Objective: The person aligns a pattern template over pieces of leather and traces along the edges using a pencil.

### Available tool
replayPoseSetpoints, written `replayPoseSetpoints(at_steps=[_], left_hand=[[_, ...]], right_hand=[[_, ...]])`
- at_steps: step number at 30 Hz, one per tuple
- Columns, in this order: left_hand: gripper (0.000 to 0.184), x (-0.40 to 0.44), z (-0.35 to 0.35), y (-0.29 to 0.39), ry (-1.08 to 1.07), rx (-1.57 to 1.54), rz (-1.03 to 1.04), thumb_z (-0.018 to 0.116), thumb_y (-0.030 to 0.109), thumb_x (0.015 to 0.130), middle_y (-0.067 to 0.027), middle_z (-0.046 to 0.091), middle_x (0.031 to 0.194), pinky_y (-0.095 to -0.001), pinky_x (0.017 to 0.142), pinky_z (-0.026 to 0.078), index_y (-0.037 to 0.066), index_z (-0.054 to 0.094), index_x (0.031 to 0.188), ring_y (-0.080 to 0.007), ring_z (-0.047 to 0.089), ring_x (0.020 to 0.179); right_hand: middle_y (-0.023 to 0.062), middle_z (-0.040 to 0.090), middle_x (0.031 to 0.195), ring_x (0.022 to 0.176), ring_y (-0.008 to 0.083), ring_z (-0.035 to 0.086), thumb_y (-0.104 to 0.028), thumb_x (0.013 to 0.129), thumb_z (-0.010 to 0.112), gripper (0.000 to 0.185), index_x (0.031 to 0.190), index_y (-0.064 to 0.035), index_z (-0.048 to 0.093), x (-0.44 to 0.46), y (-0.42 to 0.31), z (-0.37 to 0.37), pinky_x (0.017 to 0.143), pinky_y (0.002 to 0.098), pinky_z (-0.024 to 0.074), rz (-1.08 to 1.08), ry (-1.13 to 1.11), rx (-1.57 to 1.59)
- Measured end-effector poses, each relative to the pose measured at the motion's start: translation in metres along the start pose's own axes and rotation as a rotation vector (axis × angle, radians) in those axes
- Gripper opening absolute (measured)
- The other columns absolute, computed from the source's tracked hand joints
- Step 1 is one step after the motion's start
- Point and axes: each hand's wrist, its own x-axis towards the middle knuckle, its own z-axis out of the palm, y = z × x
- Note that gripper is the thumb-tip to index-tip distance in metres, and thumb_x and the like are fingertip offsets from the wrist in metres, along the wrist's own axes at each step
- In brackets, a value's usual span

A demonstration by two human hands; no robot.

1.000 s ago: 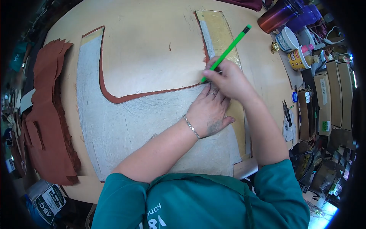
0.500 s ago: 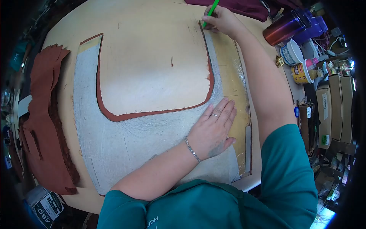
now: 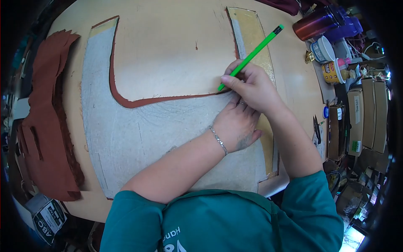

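Note:
A grey U-shaped template (image 3: 168, 130) with yellow taped parts lies on the table, and a strip of reddish-brown leather-like sheet (image 3: 147, 101) shows along its inner curve. My right hand (image 3: 254, 86) grips a bright green pencil (image 3: 261, 48) in a pinch. The pencil's lower end meets the template's inner edge near the right corner of the curve. Flat on the template just below rests my left hand (image 3: 237, 126), wearing a bracelet. Its fingertips are partly covered by my right hand.
Stacked reddish-brown pieces (image 3: 44, 122) lie at the left of the pale table (image 3: 172, 50). Along the right stand a dark tumbler (image 3: 312, 27), a white tub (image 3: 322, 50), a yellow tub (image 3: 331, 73) and cardboard boxes (image 3: 356, 119). A box marked ABC (image 3: 48, 218) is at lower left.
My right hand has come down with the pencil from the template's upper right arm to its inner right corner. The whole scene sits higher in view. My left hand stays flat.

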Motion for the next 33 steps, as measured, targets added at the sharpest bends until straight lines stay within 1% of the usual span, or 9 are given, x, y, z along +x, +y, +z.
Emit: replayPoseSetpoints(at_steps=[2,5,11,14,17,21,27,29,33], left_hand=[[0.055,0.002,0.000,-0.001,-0.075,-0.090,-0.018,0.047,0.041,0.080,-0.0210,0.045,0.120,-0.0417,0.102,0.025,0.001,0.044,0.119,-0.0319,0.038,0.117],[0.051,0.004,0.012,-0.004,0.153,-0.067,0.062,0.044,0.036,0.081,-0.0219,0.043,0.122,-0.0416,0.101,0.026,0.003,0.043,0.120,-0.0332,0.038,0.116],[0.050,0.004,0.008,-0.003,0.145,-0.034,0.078,0.042,0.034,0.081,-0.0221,0.041,0.124,-0.0407,0.101,0.027,0.003,0.043,0.120,-0.0329,0.037,0.118],[0.051,0.002,0.007,-0.003,0.164,-0.068,0.067,0.042,0.035,0.082,-0.0220,0.041,0.123,-0.0419,0.101,0.027,0.001,0.043,0.120,-0.0321,0.038,0.118],[0.056,0.003,0.004,-0.003,-0.051,-0.015,0.029,0.044,0.040,0.082,-0.0204,0.041,0.124,-0.0429,0.101,0.026,-0.002,0.042,0.120,-0.0307,0.035,0.120],[0.065,0.000,0.001,0.001,0.081,0.034,-0.022,0.049,0.047,0.079,-0.0167,0.038,0.128,-0.0420,0.102,0.024,-0.001,0.041,0.123,-0.0285,0.029,0.125],[0.069,-0.001,-0.002,0.000,0.112,-0.015,0.000,0.053,0.045,0.077,-0.0157,0.034,0.131,-0.0405,0.101,0.025,-0.002,0.038,0.125,-0.0265,0.026,0.127],[0.069,0.001,-0.004,0.000,0.104,-0.023,-0.001,0.053,0.045,0.077,-0.0154,0.034,0.132,-0.0400,0.101,0.025,-0.003,0.039,0.125,-0.0262,0.026,0.127],[0.069,0.001,-0.005,0.000,0.093,-0.040,-0.007,0.055,0.044,0.076,-0.0151,0.034,0.132,-0.0392,0.101,0.025,-0.003,0.040,0.125,-0.0256,0.026,0.127]], right_hand=[[0.0040,0.057,0.078,0.075,0.0098,0.056,-0.009,0.082,0.060,0.013,0.085,0.0002,0.052,-0.001,-0.007,0.011,0.070,0.0243,0.0464,0.035,-0.027,-0.051],[0.0043,0.057,0.076,0.074,0.0101,0.056,-0.011,0.083,0.059,0.013,0.084,0.0003,0.053,-0.002,-0.010,0.021,0.069,0.0235,0.0455,-0.009,-0.011,-0.098],[0.0045,0.057,0.074,0.072,0.0101,0.055,-0.012,0.082,0.060,0.014,0.083,0.0004,0.053,-0.001,-0.012,0.024,0.067,0.0247,0.0449,-0.029,0.030,-0.105],[0.0047,0.057,0.074,0.072,0.0104,0.055,-0.011,0.082,0.060,0.013,0.083,0.0000,0.053,-0.003,-0.012,0.024,0.067,0.0254,0.0448,-0.017,0.018,-0.180],[0.0045,0.057,0.074,0.072,0.0105,0.054,-0.012,0.082,0.060,0.013,0.083,-0.0006,0.053,-0.006,-0.008,0.010,0.067,0.0254,0.0445,-0.016,0.041,-0.251],[0.0074,0.060,0.075,0.071,0.0131,0.056,-0.014,0.081,0.061,0.016,0.086,0.0004,0.055,-0.002,0.008,-0.033,0.066,0.0279,0.0454,-0.026,0.031,-0.300],[0.0049,0.060,0.077,0.073,0.0117,0.057,-0.015,0.081,0.061,0.019,0.091,-0.0001,0.056,0.061,0.006,-0.075,0.066,0.0255,0.0461,-0.021,-0.182,-0.270],[0.0016,0.058,0.077,0.074,0.0103,0.057,-0.016,0.082,0.060,0.017,0.089,-0.0019,0.053,0.084,-0.010,-0.082,0.064,0.0236,0.0456,0.049,-0.201,-0.292],[0.0045,0.059,0.078,0.072,0.0116,0.059,-0.015,0.083,0.058,0.014,0.089,-0.0030,0.053,0.147,-0.011,-0.095,0.061,0.0247,0.0475,-0.008,-0.090,-0.381]])
